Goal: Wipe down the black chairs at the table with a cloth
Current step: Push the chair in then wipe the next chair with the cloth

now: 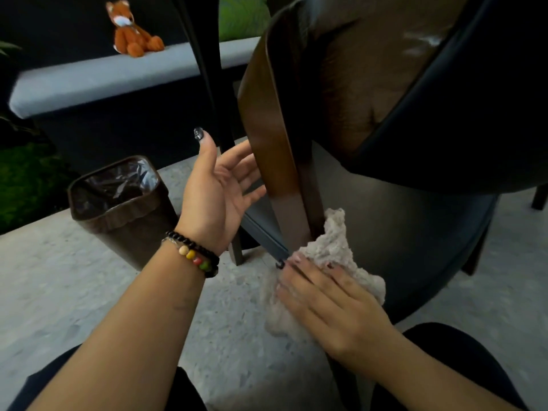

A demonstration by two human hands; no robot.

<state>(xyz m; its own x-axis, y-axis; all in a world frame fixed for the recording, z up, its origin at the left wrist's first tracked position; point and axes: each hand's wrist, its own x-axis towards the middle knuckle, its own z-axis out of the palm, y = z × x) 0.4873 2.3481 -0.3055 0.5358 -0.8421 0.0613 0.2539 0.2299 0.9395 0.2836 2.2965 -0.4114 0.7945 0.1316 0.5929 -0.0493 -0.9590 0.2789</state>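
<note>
Head view: right hand (pixel 329 304) flat, fingers straight, pressing the soft, crumpled cloth (pixel 332 256) onto the black chair (pixel 415 232) seat's front corner. Left hand (pixel 219 185) spread beside the backrest edge. Likely light, limp; best bunched under the palm.

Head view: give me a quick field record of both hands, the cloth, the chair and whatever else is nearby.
left hand: open, palm up, fingertips at the chair's side edge
right hand: fingers flat, pressing the cloth at the seat's front corner
cloth: grey, crumpled, bunched against the seat by the upright
chair: dark seat, curved back with a brownish sheen
bin: brown, plastic liner, on the floor left of the chair
toy fox: sitting on the grey bench
bench: grey, behind the bin
</note>
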